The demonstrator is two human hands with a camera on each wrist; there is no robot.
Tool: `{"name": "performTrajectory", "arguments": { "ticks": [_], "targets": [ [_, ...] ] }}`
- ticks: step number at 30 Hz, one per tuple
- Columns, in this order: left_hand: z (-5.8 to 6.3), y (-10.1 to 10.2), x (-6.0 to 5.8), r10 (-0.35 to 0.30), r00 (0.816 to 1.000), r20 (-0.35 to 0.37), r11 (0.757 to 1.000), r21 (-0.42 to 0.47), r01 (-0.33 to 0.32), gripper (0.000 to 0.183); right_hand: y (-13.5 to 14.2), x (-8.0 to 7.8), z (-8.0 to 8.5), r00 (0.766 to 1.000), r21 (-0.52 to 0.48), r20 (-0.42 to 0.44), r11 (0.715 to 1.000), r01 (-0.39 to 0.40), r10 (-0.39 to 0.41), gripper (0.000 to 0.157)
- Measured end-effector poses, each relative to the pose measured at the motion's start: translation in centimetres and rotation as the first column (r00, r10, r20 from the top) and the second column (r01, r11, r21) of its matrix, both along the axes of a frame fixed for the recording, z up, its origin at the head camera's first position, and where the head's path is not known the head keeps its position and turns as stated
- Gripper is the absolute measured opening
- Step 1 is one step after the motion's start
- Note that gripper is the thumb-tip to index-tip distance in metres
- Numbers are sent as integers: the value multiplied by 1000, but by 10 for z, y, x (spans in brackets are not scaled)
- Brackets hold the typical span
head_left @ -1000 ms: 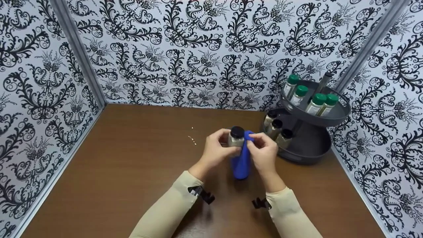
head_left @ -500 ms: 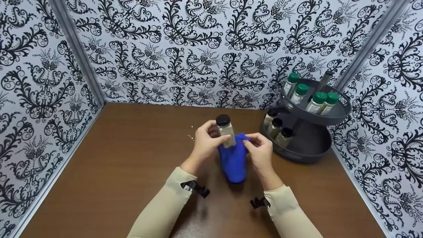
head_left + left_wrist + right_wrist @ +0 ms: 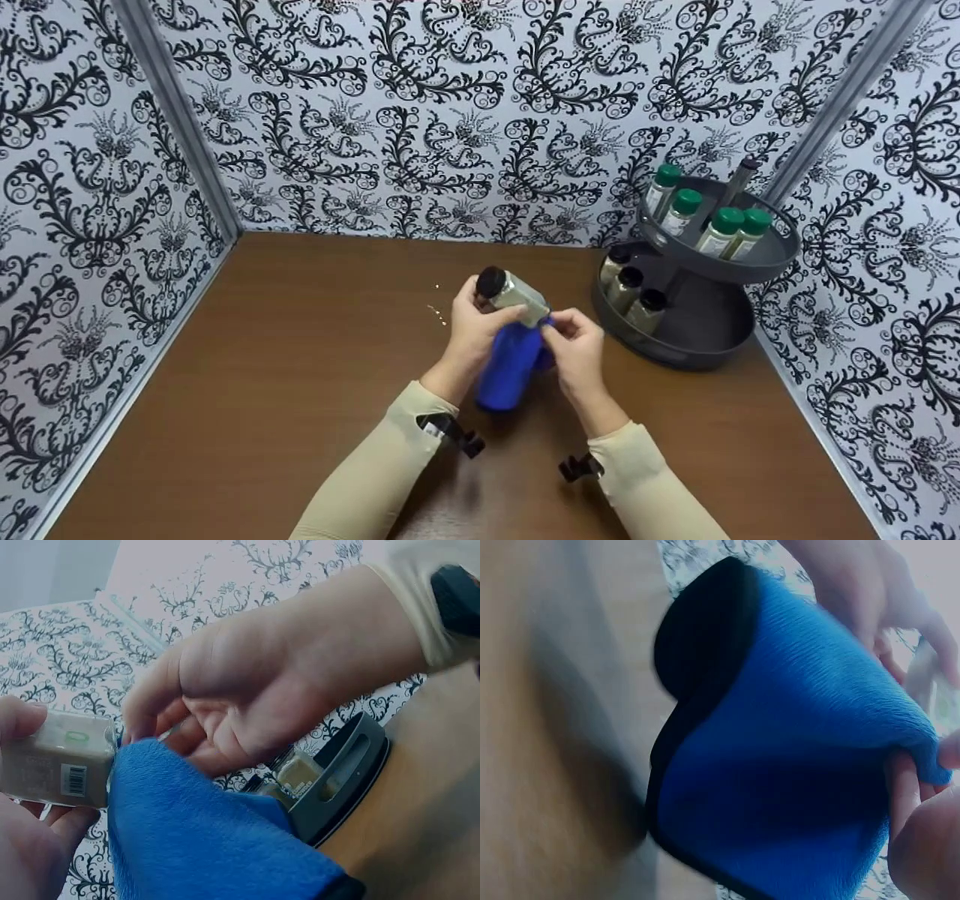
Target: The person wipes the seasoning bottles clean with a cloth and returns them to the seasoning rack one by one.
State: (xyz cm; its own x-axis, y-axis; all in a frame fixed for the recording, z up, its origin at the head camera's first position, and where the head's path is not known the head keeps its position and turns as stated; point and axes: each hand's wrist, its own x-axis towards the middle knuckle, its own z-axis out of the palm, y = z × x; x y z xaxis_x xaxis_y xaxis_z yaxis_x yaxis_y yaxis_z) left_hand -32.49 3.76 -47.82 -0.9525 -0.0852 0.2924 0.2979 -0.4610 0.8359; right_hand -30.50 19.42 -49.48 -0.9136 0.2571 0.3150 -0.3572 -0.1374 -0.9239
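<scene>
My left hand (image 3: 472, 330) grips a glass spice jar (image 3: 527, 296) with a black lid, tilted so the lid points up and left. A blue cloth (image 3: 506, 367) hangs below it, pinched between the thumb and fingers of my right hand (image 3: 577, 349). At the jar's bottom end, the cloth meets the glass. The left wrist view shows the jar's barcode label (image 3: 73, 780) and pale contents, with the fuzzy cloth (image 3: 187, 817) right beside the base. Black edging (image 3: 705, 637) borders the draped cloth in the right wrist view.
A dark two-tier round rack (image 3: 705, 352) stands at the right. Several green-capped jars (image 3: 716, 232) occupy its upper tier, and black-capped jars (image 3: 628, 289) its lower one. Small pale crumbs (image 3: 439, 316) lie on the brown table (image 3: 315, 322), left of my hands.
The jar has gone from upright to tilted, its lid swinging left and its base turning toward my right hand. The cloth has shifted left along with my right hand.
</scene>
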Motion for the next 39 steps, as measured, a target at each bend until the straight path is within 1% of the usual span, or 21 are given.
{"name": "performTrajectory", "arguments": {
  "ticks": [3, 5, 8, 11, 13, 15, 19, 22, 24, 27, 29, 31, 33, 37, 39],
  "targets": [
    [0, -1, 0, 8, 1000, -7, 999, -37, -8, 47, 0, 0, 1, 1000, -34, -4, 999, 13, -13, 15],
    [-1, 0, 1, -3, 1000, -13, 999, -52, 3, 47, 3, -1, 2, 998, -72, -36, 996, 49, -52, 17],
    [-1, 1, 2, -18, 1000, -12, 998, -65, 17, 48, 7, -2, 3, 990, -104, -90, 990, 100, -109, 18],
    [-2, 2, 3, -20, 1000, -14, 997, -74, 19, 50, 8, -2, 3, 982, -118, -127, 985, 122, -137, 19],
    [-2, 3, 3, -15, 1000, -18, 997, -78, 14, 50, 7, -1, 3, 983, -123, -132, 986, 113, -130, 23],
    [-3, 3, 2, -14, 1000, -20, 998, -68, 13, 50, 7, 0, 3, 988, -117, -114, 989, 91, -105, 25],
    [-5, 2, 1, -4, 1000, -17, 998, -55, 3, 49, 7, 0, 4, 1000, -79, -20, 997, 18, -20, 26],
    [-6, 1, -1, 2, 1000, -16, 998, -63, -3, 49, 8, 0, 8, 999, -63, 45, 998, -27, 30, 28],
    [-6, 1, -1, 0, 1000, -23, 998, -69, -2, 49, 9, -1, 11, 999, -84, 45, 996, -22, 26, 30],
    [-6, 2, -1, -7, 999, -41, 996, -84, 4, 50, 11, -1, 15, 999, -139, -22, 990, 37, -40, 31],
    [-6, 2, 0, -13, 999, -50, 996, -94, 9, 51, 10, -1, 15, 993, -164, -70, 983, 79, -91, 30],
    [-8, 1, 0, -14, 999, -48, 996, -93, 10, 51, 9, -1, 14, 990, -166, -90, 982, 95, -111, 29],
    [-11, 1, -1, -16, 999, -39, 997, -69, 13, 50, 8, -1, 11, 993, -150, -80, 986, 75, -88, 28],
    [-15, 1, -5, -9, 1000, -7, 1000, -9, 9, 49, 6, -1, 6, 1000, -94, -2, 995, -11, 11, 25],
    [-15, 3, -5, -8, 1000, 3, 1000, 11, 8, 50, 7, -1, 7, 999, -81, 22, 996, -32, 33, 25]
  ]
}}
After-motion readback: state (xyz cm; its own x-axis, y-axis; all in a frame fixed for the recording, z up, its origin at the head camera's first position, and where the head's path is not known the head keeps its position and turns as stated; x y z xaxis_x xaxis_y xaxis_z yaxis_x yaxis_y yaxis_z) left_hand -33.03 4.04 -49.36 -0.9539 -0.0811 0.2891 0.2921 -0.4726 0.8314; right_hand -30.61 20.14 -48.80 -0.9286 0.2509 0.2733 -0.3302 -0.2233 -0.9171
